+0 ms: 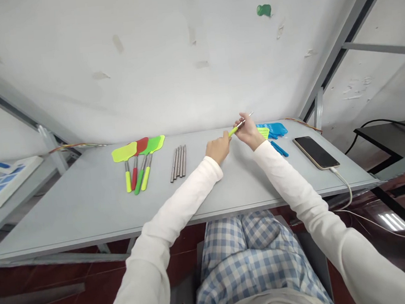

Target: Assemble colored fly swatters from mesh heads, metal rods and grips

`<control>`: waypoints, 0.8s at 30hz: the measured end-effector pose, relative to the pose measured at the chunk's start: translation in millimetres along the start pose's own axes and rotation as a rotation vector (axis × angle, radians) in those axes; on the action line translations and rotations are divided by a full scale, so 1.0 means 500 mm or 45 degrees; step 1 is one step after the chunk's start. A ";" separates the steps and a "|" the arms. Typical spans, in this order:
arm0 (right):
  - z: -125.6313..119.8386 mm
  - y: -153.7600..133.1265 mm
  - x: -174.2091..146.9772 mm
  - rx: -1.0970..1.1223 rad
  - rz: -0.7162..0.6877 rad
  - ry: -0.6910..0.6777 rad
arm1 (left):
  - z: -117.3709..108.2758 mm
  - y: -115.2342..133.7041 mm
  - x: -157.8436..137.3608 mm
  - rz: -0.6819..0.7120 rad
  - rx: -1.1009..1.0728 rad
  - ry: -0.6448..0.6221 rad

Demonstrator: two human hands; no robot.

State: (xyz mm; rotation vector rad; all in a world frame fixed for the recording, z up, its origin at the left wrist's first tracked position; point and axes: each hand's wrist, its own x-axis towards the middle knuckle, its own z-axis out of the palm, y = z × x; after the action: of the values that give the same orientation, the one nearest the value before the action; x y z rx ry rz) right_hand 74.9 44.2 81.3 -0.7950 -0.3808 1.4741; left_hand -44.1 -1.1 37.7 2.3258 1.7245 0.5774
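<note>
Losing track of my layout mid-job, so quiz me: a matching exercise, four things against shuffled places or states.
1. phone
2. metal rods
3. yellow-green handle
4. red paddle

A. held in the left hand
B. between yellow paddle and green paddle
C. plugged into a white cable
D. lying side by side

Pairs: 1-C, 2-D, 3-A, 4-B

The left hand [218, 149] is fisted, the right hand [249, 132] palm-up — seemingly half-curled.
</note>
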 end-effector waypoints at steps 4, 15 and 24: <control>0.001 0.016 -0.006 0.057 -0.024 0.241 | 0.030 0.003 -0.008 0.051 0.197 -0.116; -0.041 0.006 -0.038 0.066 0.255 -0.094 | -0.040 -0.025 -0.047 -0.223 -1.765 -1.213; -0.005 -0.011 -0.041 0.129 0.321 -0.177 | -0.023 -0.001 -0.107 -0.186 -1.948 -0.491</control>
State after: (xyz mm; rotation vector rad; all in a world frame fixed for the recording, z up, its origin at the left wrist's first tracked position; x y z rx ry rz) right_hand 78.6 24.0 88.2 -0.6799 -0.3155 1.7764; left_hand -62.5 -52.6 37.4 1.0640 0.6847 0.8722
